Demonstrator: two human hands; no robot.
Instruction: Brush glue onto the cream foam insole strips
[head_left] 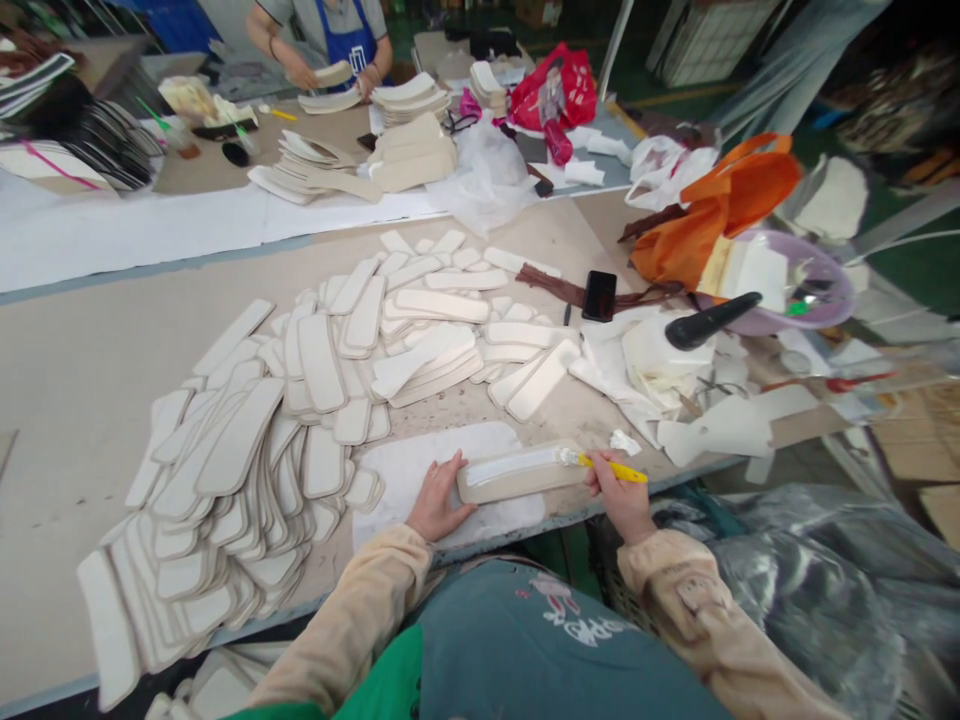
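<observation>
Pinching a yellow brush (624, 470), the right hand (621, 500) coats a strip (517, 487) white, near side bare; the spread left hand (439, 500) steadies it.

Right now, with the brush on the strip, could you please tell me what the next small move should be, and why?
I'd suggest the right hand draw the brush along the strip's lower side, the left hand steadying its left end. A white band runs along the upper part, while beige shows below it.
</observation>
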